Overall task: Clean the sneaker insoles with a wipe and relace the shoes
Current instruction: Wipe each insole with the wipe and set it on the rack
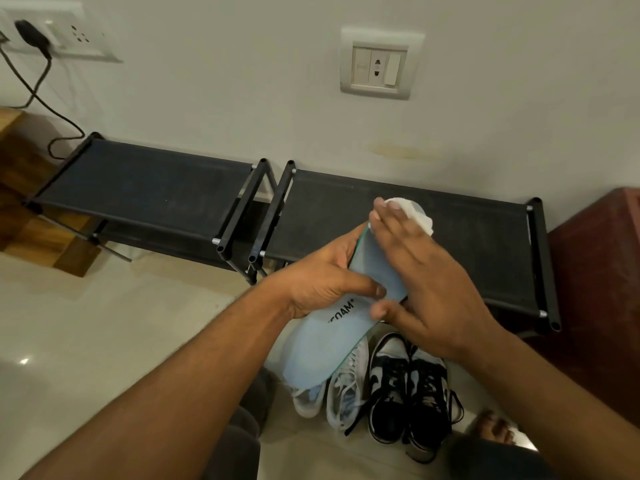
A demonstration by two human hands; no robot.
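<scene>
Pale-blue foam insole sits clasped in the left grip; the flat right grip presses a white crumpled wipe onto it.

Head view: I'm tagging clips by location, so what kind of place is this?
Probably a home entryway or room corner: low black shoe racks against a wall with switch plates, sneakers on a tiled floor.
</scene>
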